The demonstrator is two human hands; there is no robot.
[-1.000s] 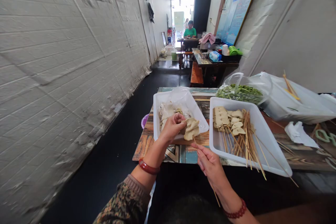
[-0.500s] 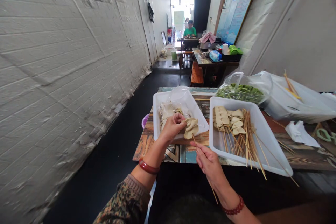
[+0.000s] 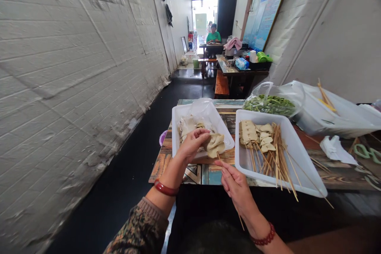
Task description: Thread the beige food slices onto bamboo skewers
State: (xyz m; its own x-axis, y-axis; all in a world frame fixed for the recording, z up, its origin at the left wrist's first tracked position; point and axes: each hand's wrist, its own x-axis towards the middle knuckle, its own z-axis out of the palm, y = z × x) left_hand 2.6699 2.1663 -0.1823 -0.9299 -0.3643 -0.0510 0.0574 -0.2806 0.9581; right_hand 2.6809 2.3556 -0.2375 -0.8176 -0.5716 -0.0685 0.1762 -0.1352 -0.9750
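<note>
Folded sheet [image 3: 215,145]: pale and wavy, held at the near right corner of the Left tray [image 3: 228,138]; centre of the clock here, 12 pointing straight ahead; likely light, soft and floppy, perhaps moist, apt to tear around a hole
Where to hold: probably best by the stacked folds, between thumb and forefinger, clear of the stick's line
Left hand [image 3: 190,145]: at 9 o'clock, thumb and forefinger pinching the sheet's left edge
Skewer [image 3: 239,218]: thin and straight, likely light and stiff, could snap if bent; its upper end meets the sheet's near edge, depth inside hidden; probably steadiest gripped close to the sheet
Right hand [image 3: 233,176]: at 5 o'clock, fingers pressed together around the stick just below the sheet
Left tray contents: towards 10 o'clock, Clear plastic [image 3: 200,107] over more Pale pieces [image 3: 186,125]
Right tray [image 3: 309,176]: at 3 o'clock, Threaded sheets [image 3: 249,131] in its far left part, Sticks [image 3: 278,160] jutting over the near rim
Bag of greens [image 3: 269,105]: at 2 o'clock, clear, beyond the right tray
Far container [image 3: 342,123]: between 2 and 3 o'clock, whitish, a few Upright sticks [image 3: 325,94] showing
</note>
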